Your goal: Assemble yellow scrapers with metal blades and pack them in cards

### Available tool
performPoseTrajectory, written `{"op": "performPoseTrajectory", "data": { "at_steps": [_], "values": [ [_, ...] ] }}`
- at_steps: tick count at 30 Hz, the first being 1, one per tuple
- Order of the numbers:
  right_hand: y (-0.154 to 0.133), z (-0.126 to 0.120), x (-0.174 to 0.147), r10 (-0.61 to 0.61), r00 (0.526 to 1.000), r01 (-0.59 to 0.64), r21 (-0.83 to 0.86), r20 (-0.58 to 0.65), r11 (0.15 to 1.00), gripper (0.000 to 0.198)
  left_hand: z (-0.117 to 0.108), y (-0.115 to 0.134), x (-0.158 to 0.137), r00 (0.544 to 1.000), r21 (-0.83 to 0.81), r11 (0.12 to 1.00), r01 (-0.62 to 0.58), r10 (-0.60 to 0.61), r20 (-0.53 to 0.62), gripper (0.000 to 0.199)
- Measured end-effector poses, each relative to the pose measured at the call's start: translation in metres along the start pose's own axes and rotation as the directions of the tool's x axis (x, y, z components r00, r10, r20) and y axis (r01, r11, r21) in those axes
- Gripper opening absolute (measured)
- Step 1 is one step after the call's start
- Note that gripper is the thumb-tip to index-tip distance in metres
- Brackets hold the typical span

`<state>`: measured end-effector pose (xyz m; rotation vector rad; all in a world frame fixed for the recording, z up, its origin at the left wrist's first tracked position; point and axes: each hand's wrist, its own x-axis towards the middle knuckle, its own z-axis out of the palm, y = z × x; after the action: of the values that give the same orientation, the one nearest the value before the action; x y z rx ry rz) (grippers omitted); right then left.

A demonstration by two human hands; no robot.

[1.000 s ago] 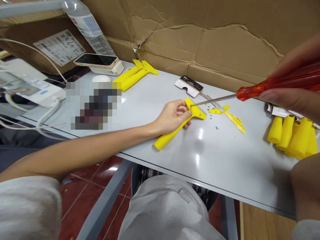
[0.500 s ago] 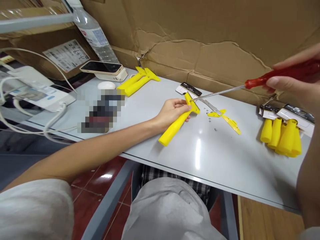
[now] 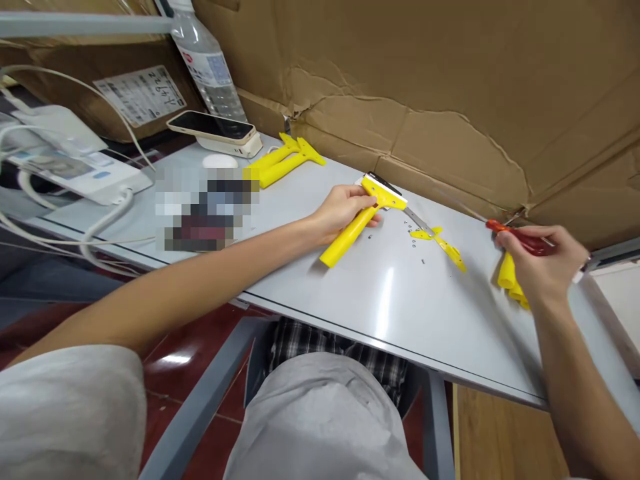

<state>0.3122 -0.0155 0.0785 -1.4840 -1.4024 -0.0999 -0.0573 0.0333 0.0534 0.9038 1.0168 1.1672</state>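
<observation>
Closed around the neck of a yellow scraper (image 3: 349,237) is my left hand (image 3: 343,213); the scraper's wide head points away from me, with a pale strip along its far edge. My right hand (image 3: 547,263) grips the red handle of a screwdriver (image 3: 531,243), its blurred shaft pointing left, apart from the scraper. On the table just right of the scraper lie a metal blade (image 3: 418,221), loose yellow plates (image 3: 453,256) and several small screws (image 3: 413,239). A black-and-white packaging card is partly hidden behind the scraper head.
Two yellow scrapers (image 3: 287,167) lie at the back left, near a phone (image 3: 213,127) and a water bottle (image 3: 213,70). Several yellow handles (image 3: 507,272) are partly behind my right hand. Cardboard (image 3: 400,87) walls the back; a power strip (image 3: 80,163) with cables sits left.
My right hand has moved the screwdriver down and away from the scraper's head. In my left hand, the scraper has turned so its head's broad side shows. The view has shifted slightly.
</observation>
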Motion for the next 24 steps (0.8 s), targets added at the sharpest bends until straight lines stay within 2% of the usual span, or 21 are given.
{"op": "performPoseTrajectory", "data": {
  "at_steps": [3,6,11,17,21,22,24],
  "values": [
    [0.028,0.023,-0.013,0.125,0.985,-0.133,0.066,0.118,0.989,0.045,0.001,-0.003,-0.001,1.000,-0.005,1.000,0.024,-0.024,0.013,0.009],
    [0.043,0.032,-0.019,0.149,0.970,-0.148,-0.018,0.190,0.989,0.045,0.002,-0.004,-0.002,1.000,-0.025,0.999,0.029,-0.029,0.009,0.012],
    [0.047,0.033,-0.023,0.045,0.943,0.030,-0.218,0.330,0.976,0.033,0.004,-0.003,-0.003,0.999,-0.059,0.997,0.045,-0.043,0.029,0.013],
    [0.055,0.038,-0.021,-0.035,0.879,0.189,-0.278,0.476,0.942,0.032,0.001,-0.005,-0.005,0.994,-0.106,0.993,0.054,-0.043,0.102,0.010],
    [0.028,0.040,-0.028,-0.277,0.883,0.391,-0.267,0.378,0.881,0.031,-0.001,-0.007,-0.005,0.992,-0.122,0.993,-0.006,0.021,0.127,0.013],
    [0.015,0.042,-0.032,-0.296,0.887,0.394,-0.247,0.355,0.885,0.031,-0.001,-0.007,-0.004,0.990,-0.121,0.992,-0.025,0.042,0.133,0.014],
    [-0.018,0.047,-0.045,-0.197,0.900,0.274,-0.153,0.390,0.949,0.034,0.000,-0.008,-0.004,0.989,-0.115,0.992,-0.050,0.065,0.135,0.011]
  ]
}}
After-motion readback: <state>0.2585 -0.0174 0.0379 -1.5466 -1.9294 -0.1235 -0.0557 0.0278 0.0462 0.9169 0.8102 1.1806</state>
